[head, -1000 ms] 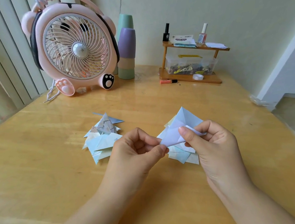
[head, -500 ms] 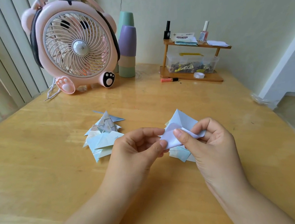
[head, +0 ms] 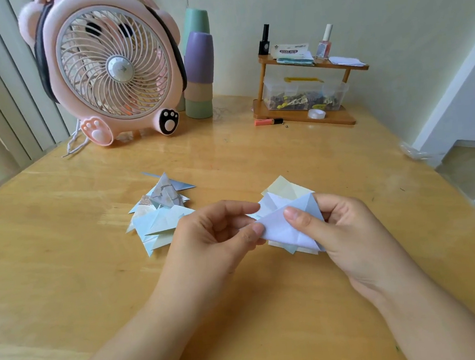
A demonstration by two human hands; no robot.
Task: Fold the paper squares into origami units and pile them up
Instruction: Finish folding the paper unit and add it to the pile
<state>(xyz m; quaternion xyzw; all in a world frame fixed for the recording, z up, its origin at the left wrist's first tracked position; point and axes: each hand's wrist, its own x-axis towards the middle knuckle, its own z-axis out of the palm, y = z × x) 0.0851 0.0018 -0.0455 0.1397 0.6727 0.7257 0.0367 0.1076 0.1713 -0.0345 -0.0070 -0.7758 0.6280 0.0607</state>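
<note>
I hold a pale blue-white paper piece (head: 280,225), partly folded into a triangle, just above the wooden table (head: 66,266). My left hand (head: 215,239) pinches its left corner between thumb and fingers. My right hand (head: 346,227) pinches its right side, thumb lying across the front face. Under and behind the piece lies a stack of paper squares (head: 283,187), cream on top. A pile of folded origami units (head: 162,215), light blue with one grey patterned unit on top, sits to the left of my left hand.
At the back of the table stand a pink animal-shaped fan (head: 112,70), stacked pastel cups (head: 198,74) and a small wooden shelf (head: 303,88) with bottles and a clear box. An orange marker (head: 268,121) lies by the shelf. The table's right edge drops toward the floor.
The paper has been turned and flattened into a wider triangle between my hands. My right thumb has slid across its front face. The cream sheet of the stack now shows behind it.
</note>
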